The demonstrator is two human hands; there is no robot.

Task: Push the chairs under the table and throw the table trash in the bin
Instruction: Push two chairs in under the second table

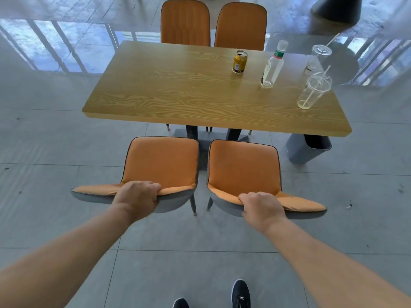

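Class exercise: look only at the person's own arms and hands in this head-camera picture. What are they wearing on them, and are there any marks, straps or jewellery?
Both forearms are bare, with no sleeves in view. The left hand and right hand wear no gloves. No watch, ring, bracelet, strap or other marking shows on either wrist or hand.

Near chairs: two orange seats, left chair (162,165) and right chair (243,172), pulled out from the desk (178,90).
Far chairs (213,23): tucked in.
Trash: can (239,61), bottle (273,65), two clear cups (314,85) on desk's right.
Bin (308,150): grey, under desk's right corner.
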